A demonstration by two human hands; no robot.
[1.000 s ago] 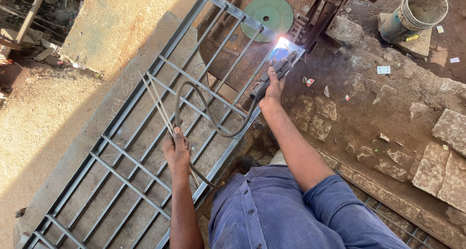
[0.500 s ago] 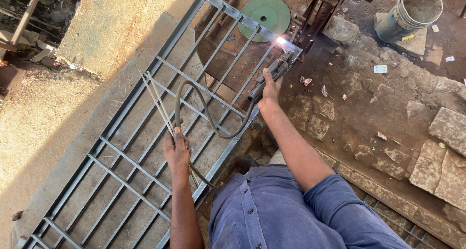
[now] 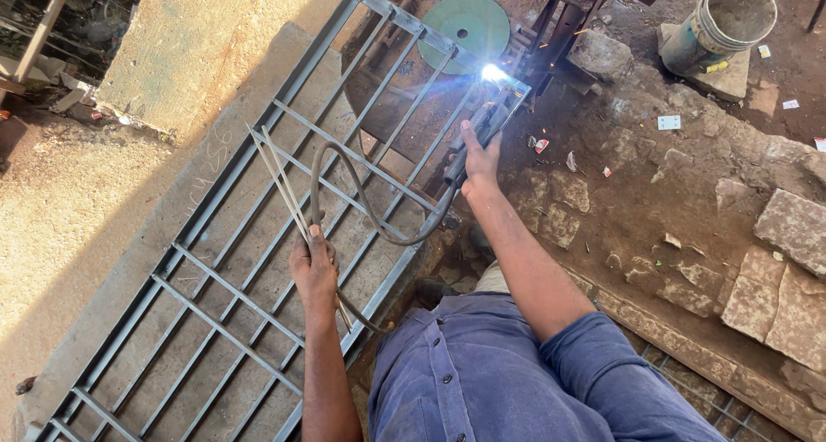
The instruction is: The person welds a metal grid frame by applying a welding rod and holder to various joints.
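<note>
Head camera, steeply downward, near, over metal grille (image 3: 258, 261).

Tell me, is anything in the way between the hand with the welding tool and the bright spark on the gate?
Nothing visible blocks it. The right hand grips the welding holder, which reaches straight to the bright spark at the corner of the grey metal gate. The cable trails back behind the hand. The left hand holds thin rods off to the side.

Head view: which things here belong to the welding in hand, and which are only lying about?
In use:
grey metal bar grille
welding electrode holder in right hand
thin welding rods in left hand
dark cable

Lying about:
green round disc
white plastic bucket
flat paving stones
</note>
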